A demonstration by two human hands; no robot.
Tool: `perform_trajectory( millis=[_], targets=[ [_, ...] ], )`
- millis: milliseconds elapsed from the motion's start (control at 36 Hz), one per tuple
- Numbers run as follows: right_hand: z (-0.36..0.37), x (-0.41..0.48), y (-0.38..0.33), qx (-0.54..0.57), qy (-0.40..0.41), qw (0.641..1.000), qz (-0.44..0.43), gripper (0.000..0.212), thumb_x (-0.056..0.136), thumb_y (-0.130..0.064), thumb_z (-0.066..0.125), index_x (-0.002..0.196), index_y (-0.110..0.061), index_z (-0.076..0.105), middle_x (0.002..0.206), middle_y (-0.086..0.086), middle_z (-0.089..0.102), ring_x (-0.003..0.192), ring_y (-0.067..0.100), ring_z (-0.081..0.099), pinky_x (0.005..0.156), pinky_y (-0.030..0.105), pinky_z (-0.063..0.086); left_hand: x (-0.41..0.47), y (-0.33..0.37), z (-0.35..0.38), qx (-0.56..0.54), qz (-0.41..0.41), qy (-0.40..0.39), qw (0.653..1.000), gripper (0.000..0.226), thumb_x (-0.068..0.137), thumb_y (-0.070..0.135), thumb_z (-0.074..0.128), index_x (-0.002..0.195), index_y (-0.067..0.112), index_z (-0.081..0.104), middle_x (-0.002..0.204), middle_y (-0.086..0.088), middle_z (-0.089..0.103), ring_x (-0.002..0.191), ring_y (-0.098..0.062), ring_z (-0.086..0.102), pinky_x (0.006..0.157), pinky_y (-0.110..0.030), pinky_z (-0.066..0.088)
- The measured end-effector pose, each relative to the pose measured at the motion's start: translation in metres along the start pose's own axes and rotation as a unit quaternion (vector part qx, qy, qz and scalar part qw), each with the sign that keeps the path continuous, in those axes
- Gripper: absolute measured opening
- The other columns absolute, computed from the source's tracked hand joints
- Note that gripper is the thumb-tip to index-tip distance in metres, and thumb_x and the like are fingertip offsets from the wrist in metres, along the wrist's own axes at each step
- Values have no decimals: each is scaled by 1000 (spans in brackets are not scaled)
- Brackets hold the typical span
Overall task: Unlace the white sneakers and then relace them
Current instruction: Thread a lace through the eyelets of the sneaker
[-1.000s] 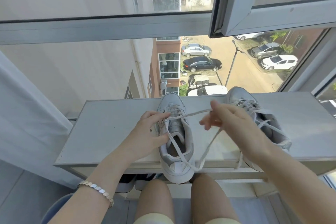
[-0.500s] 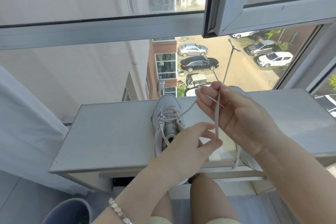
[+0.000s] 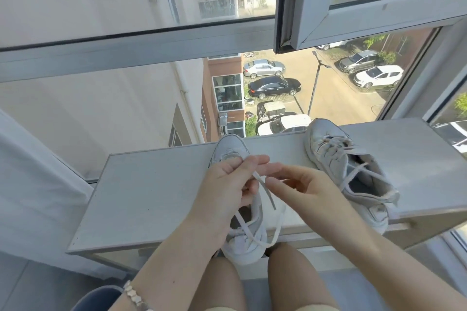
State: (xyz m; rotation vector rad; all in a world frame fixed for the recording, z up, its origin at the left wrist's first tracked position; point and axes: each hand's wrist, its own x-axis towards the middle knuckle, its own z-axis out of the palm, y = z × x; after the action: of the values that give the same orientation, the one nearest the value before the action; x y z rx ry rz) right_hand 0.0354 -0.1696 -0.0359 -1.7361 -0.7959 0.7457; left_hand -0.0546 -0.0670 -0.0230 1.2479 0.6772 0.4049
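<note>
left hand [image 3: 227, 184] pinching shoelace [image 3: 267, 197], hiding sneaker [image 3: 242, 247] eyelets | right hand [image 3: 310, 189] slack alongside | second sneaker [image 3: 353, 174] 2 o'clock on ledge [image 3: 151, 197]

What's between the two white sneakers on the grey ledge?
Head view: the right hand sits between left white sneaker and right white sneaker, over bare grey ledge; the flat white lace held by the left hand dangles there.

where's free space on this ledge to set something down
Widest bare patch: the ledge left of the left sneaker, out to its left edge. A smaller one lies right of the right sneaker, by the window frame. Between the sneakers it is crowded: the left hand, the right hand and the lace fill it.
</note>
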Motion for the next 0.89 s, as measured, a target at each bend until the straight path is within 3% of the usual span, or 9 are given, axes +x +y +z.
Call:
perform_trajectory(
  millis=[139,194,278,389,444,556,694,778,889],
  targets=[
    [3,-3,2,35,-3,999,-3,18,88,-16,60,77,-21,73,48,-14,54,46,2,37,49,10,30,0,-1,7,59,10,-12,998,22,97,14,45,96,6,66,90,-11,73,44,2,52,58,-17,41],
    [3,-3,2,30,-6,1000,-5,16,88,-14,60,78,-18,72,45,-17,53,43,0,39,47,8,30,0,-2,8,89,15,-13,996,22,98,16,45,94,10,66,87,-11,73,52,3,58,63,-25,42],
    [2,-2,4,12,-10,1000,2,12,87,-15,62,80,-15,72,45,-19,54,44,-1,43,48,7,32,2,-3,9,127,32,-6,991,22,98,17,45,90,13,66,89,-20,71,61,5,62,58,-16,47],
    [1,-1,7,45,3,999,10,15,87,-13,62,75,-11,70,51,-6,59,44,3,45,48,13,37,4,-11,5,234,85,34,968,12,95,28,51,95,28,62,96,11,69,75,-3,59,69,-13,45],
    [-1,1,7,157,27,987,33,13,89,-10,58,82,-3,67,60,1,65,47,6,54,47,14,43,2,-19,2,336,123,102,928,13,88,42,55,94,31,59,89,15,61,83,-4,55,73,-16,42],
    [-6,6,10,292,81,951,63,11,88,-14,57,90,-4,61,67,8,69,52,10,61,49,16,50,1,-40,-4,514,207,182,813,52,67,73,47,81,23,54,78,12,51,81,-15,48,70,-30,38],
    [-2,9,15,344,93,933,52,9,85,-3,59,93,-4,62,73,9,71,61,11,66,60,16,54,5,-46,-2,626,226,228,711,42,50,47,83,65,21,54,60,11,53,60,-18,51,57,-27,30],
    [2,7,18,347,88,933,45,13,81,-4,62,94,-5,63,79,10,73,66,11,67,62,15,53,7,-49,-1,625,220,248,707,26,58,30,80,65,23,56,60,11,57,66,-20,52,64,-29,26],
    [2,3,22,332,103,936,55,10,80,-6,65,90,-3,64,79,12,73,67,11,68,62,15,53,4,-46,-9,589,163,218,761,11,78,23,62,89,25,59,90,13,59,108,-13,40,82,-26,12]
  ],
)
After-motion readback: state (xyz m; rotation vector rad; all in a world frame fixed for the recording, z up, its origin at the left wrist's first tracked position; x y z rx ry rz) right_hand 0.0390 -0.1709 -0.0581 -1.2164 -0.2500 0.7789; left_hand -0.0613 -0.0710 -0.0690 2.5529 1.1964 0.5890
